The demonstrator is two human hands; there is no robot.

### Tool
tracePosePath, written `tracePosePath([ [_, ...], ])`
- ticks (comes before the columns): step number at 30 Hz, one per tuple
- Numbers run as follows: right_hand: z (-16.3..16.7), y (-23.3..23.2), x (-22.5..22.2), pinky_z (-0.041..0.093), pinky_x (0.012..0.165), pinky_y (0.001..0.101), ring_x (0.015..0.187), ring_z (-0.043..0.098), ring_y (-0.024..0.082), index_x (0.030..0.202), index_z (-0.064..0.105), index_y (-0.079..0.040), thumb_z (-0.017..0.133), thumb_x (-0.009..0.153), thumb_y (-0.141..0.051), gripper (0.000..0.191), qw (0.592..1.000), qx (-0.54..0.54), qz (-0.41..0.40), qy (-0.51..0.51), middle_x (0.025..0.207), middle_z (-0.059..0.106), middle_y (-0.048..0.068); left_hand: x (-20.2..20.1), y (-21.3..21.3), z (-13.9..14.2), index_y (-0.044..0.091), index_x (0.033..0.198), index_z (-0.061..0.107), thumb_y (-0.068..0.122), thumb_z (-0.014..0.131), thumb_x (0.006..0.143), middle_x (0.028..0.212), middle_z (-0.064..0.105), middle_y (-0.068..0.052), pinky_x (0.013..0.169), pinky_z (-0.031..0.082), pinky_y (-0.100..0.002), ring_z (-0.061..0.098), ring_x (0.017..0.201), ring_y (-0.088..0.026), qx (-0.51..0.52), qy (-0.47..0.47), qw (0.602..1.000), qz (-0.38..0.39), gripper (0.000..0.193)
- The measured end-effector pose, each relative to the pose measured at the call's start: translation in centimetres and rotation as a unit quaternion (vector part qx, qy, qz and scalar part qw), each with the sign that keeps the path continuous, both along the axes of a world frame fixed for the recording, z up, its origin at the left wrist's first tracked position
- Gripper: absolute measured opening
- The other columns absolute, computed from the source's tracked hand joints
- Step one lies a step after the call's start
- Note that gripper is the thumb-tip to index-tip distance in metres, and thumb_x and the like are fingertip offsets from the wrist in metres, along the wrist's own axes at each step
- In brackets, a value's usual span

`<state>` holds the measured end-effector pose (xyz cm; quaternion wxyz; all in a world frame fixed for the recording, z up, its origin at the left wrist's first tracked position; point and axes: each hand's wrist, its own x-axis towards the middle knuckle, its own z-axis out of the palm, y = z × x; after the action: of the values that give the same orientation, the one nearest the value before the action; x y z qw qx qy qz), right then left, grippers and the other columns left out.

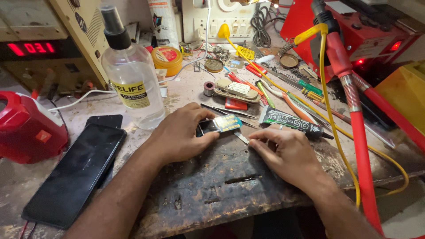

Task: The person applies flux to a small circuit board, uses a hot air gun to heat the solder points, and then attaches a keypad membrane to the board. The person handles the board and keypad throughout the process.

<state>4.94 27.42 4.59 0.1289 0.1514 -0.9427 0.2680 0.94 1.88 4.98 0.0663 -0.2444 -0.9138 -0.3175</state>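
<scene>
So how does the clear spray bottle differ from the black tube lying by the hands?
The spray bottle stands upright; the black tube lies flat on the workbench. The spray bottle is clear with a yellow label, while the black tube is opaque with pale markings. The bottle looks far bulkier than the slim tube. The bottle stands nearer the left hand, the tube beside the right hand. Both have black tops.

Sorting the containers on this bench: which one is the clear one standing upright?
The clear spray bottle with the black nozzle and yellow label, standing beside the left hand. The yellow tin behind it is squat and opaque; the black glue tube lies flat.
</scene>
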Motion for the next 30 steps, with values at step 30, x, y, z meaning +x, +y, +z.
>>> tracePosePath([
  [30, 3.1, 0.8, -0.8, 0.059, 0.068, 0.0363, 0.069, 0.076, 0.020, 0.106, 0.081, -0.018, 0.076, 0.088, -0.031, 0.022, 0.991, 0.031, -0.096, -0.093, 0.083, 0.082, 0.009, -0.8, -1.5, -0.6, 0.009, 0.127, 0.065, 0.021, 0.085, 0.071, 0.118, 0.071, -0.014, 0.095, 0.051, -0.042, 0.067, 0.111, -0.031, 0.003, 0.005, 0.999, -0.033, 0.061],
])
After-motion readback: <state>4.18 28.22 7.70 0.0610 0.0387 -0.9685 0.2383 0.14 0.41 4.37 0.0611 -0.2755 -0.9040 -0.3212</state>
